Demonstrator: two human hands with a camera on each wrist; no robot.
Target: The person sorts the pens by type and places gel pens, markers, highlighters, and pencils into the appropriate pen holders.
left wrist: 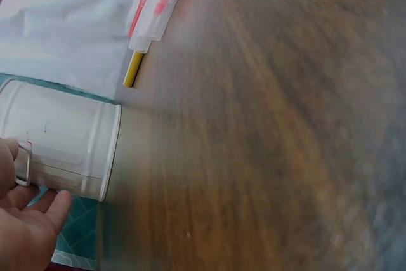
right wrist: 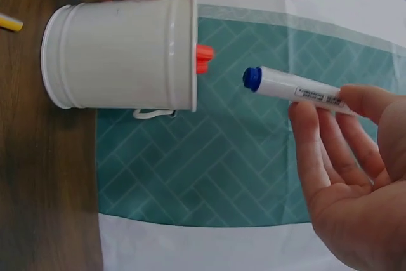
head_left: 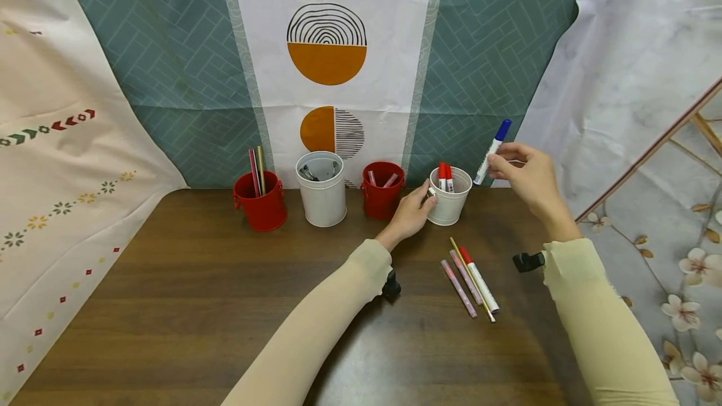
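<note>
My right hand point(head_left: 530, 177) pinches a white marker point(head_left: 488, 158) with a blue cap, tilted in the air just right of the rightmost white bucket point(head_left: 449, 207). In the right wrist view, the marker's lower blue end point(right wrist: 252, 79) points toward the bucket's mouth, apart from it. Red-capped markers point(right wrist: 203, 59) stick up inside that bucket. My left hand point(head_left: 410, 212) grips the bucket's left side at its small handle point(left wrist: 25, 164), with the thumb by the handle and fingers along the wall.
Red-capped marker point(head_left: 479, 287), thin gold stick point(head_left: 472, 277) and pink pens point(head_left: 459, 288) lie in front. Leftward stand a red bucket point(head_left: 382, 202) with pink pens, a white bucket point(head_left: 324, 205) with dark-ended items, and a red bucket point(head_left: 267, 212) with slim sticks. Cloth hangs behind.
</note>
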